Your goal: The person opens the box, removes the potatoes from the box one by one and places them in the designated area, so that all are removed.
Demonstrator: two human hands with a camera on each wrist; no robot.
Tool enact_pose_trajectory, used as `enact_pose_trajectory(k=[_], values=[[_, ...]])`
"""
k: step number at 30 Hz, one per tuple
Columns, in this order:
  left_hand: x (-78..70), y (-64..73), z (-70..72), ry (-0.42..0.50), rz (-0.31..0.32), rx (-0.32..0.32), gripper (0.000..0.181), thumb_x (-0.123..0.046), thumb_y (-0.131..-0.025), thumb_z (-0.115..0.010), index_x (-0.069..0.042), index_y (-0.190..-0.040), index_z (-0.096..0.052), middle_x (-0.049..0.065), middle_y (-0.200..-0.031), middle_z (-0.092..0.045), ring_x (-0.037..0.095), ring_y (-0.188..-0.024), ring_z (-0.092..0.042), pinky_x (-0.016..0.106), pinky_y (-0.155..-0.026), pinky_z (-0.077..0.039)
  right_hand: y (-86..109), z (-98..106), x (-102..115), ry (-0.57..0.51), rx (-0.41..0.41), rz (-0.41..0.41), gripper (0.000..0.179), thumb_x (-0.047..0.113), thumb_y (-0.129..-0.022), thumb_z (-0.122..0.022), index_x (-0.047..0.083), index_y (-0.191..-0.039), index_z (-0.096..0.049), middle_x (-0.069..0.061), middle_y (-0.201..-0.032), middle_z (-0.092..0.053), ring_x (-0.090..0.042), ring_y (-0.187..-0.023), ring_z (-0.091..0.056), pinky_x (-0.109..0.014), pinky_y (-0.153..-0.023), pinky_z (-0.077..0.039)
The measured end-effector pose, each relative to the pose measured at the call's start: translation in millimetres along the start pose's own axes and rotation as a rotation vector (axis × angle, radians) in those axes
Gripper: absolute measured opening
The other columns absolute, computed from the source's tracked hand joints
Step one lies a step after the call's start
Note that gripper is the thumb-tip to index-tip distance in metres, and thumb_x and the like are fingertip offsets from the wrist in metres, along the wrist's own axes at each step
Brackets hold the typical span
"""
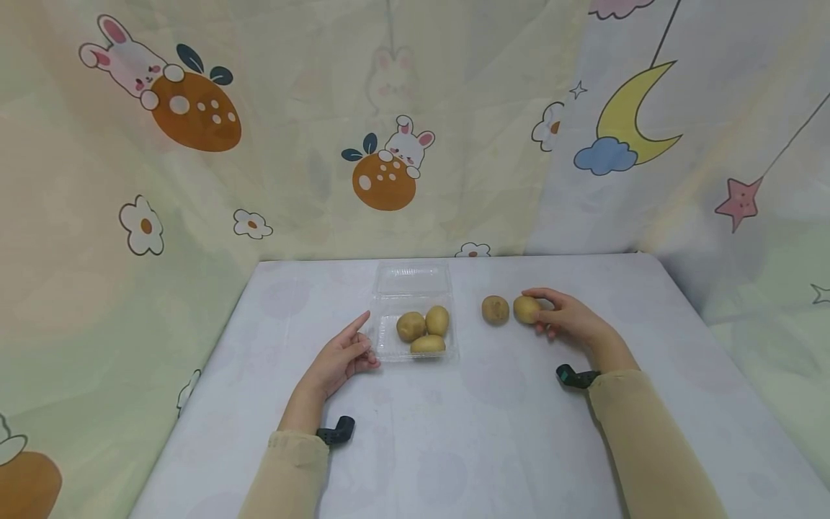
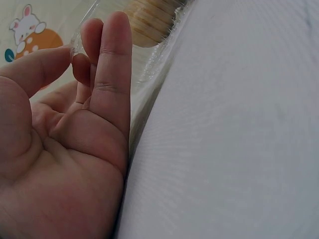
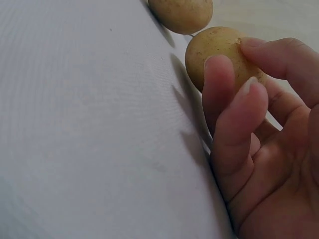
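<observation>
One table carries an open plastic box, three potatoes inside. Left hand, partly open, sits at its rim, presumably steadying; any pinch cannot be confirmed. Right hand grips a fourth potato between thumb and fingers, likely against rolling, beside a fifth potato.

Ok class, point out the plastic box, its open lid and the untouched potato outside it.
Plastic box (image 1: 388,333): head view, bare left floor.
Open lid (image 1: 413,280): head view, its middle.
Untouched potato (image 1: 496,310): head view, its middle.
</observation>
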State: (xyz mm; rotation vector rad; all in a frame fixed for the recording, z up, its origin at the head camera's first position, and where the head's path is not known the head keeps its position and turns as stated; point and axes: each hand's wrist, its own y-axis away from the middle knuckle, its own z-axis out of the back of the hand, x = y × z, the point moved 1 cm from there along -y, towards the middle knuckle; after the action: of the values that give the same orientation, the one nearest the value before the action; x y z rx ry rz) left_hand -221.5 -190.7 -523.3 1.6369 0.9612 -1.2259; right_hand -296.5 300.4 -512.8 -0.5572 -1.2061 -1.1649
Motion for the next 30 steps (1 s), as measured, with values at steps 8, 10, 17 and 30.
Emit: enact_pose_trajectory(k=[8,10,17,30], values=[[0.7,-0.5,0.3,0.0,0.001,0.0,0.064,-0.01,-0.101,-0.052,-0.032,-0.156,-0.027,0.002,-0.091,-0.053,0.015,-0.082,-0.067,0.039,-0.089,-0.06,0.8,-1.3,0.7,0.028,0.013,0.009,0.056,0.022,-0.097,-0.064,0.017,-0.148,-0.042,-0.016,-0.091,-0.066,-0.02,-0.076,-0.065,-0.032,-0.061,-0.058],[0.4,-0.5,-0.1,-0.003,0.003,0.0,0.064,-0.01,-0.101,-0.052,-0.032,-0.156,-0.027,0.002,-0.091,-0.053,0.015,-0.082,-0.067,0.039,-0.09,-0.06,1.1,-1.9,1.2,0.026,0.014,0.008,0.056,0.022,-0.097,-0.063,0.018,-0.148,-0.042,-0.018,-0.094,-0.064,-0.02,-0.076,-0.065,-0.032,-0.061,-0.059],[-0.3,-0.5,-0.8,0.0,0.007,-0.007,0.064,-0.009,-0.101,-0.052,-0.032,-0.156,-0.028,0.001,-0.091,-0.054,0.015,-0.082,-0.067,0.039,-0.089,-0.06,0.8,-3.3,0.9,0.013,0.001,-0.007,0.055,0.023,-0.097,-0.064,0.018,-0.148,-0.043,-0.018,-0.095,-0.063,-0.02,-0.077,-0.064,-0.032,-0.061,-0.058],[0.8,-0.4,1.1,0.001,0.0,0.005,0.065,-0.011,-0.101,-0.053,-0.031,-0.157,-0.025,0.002,-0.092,-0.054,0.016,-0.083,-0.067,0.038,-0.089,-0.06,5.1,-7.4,1.9,0.015,-0.066,-0.019,0.056,0.028,-0.095,-0.067,0.019,-0.146,-0.045,-0.016,-0.112,-0.055,-0.018,-0.074,-0.059,-0.031,-0.06,-0.057]])
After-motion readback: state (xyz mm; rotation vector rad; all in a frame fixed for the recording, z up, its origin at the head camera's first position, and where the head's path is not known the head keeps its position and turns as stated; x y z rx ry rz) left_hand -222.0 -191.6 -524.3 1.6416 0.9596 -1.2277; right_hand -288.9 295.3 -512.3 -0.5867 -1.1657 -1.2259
